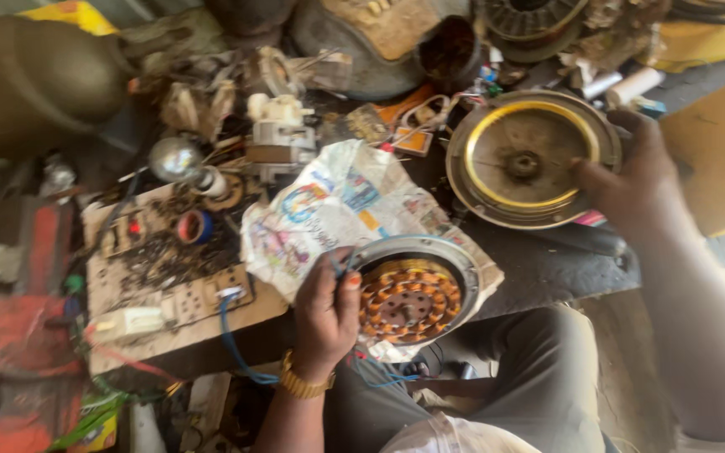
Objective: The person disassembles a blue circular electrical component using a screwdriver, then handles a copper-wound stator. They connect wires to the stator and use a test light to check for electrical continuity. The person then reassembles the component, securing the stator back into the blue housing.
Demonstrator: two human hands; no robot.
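Observation:
My left hand (pixel 326 309), with a gold watch on the wrist, grips the left rim of a round fan motor (pixel 413 294) whose copper windings face up; thin blue wires run under the fingers. The motor rests on a crumpled printed plastic bag (pixel 329 210) at the bench's front edge. My right hand (pixel 631 180) holds the right edge of a round metal motor cover (pixel 522 159) with a gold ring, lying open side up on the bench to the upper right.
A cardboard sheet (pixel 161 285) with switches, sockets, a tape roll and debris lies left. A light bulb (pixel 176 159) and small parts crowd the back. Red metal (pixel 10 335) sits at far left. My knees are below the bench edge.

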